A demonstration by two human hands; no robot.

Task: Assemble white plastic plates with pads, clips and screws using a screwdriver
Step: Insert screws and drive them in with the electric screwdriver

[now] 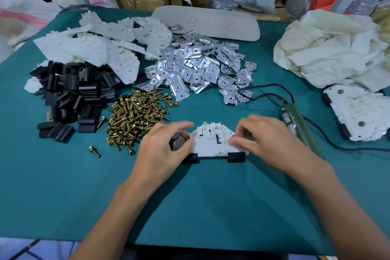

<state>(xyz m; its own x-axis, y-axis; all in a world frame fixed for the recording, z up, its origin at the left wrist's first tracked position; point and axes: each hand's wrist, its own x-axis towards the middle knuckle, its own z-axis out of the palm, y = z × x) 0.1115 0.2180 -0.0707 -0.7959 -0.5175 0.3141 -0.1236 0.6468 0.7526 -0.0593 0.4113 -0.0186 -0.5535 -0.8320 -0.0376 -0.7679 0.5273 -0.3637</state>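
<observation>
Plate [211, 143] lies flat; left hand [164, 146] pinches a screw [187, 138] at one corner, right hand [268, 139] pinches the opposite corner.

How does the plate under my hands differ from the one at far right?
The centre plate is handled by the left hand and right hand; the right-edge plate lies untouched. The right-edge plate shows two screw heads; the centre plate shows one screw, left corner. Both are white with black pads.

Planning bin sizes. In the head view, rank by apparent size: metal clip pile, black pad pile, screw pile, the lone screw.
1-2. The clip pile and pad pile look alike; the clips lie farther off, so unranked.
3. The screw pile.
4. The lone screw.
</observation>
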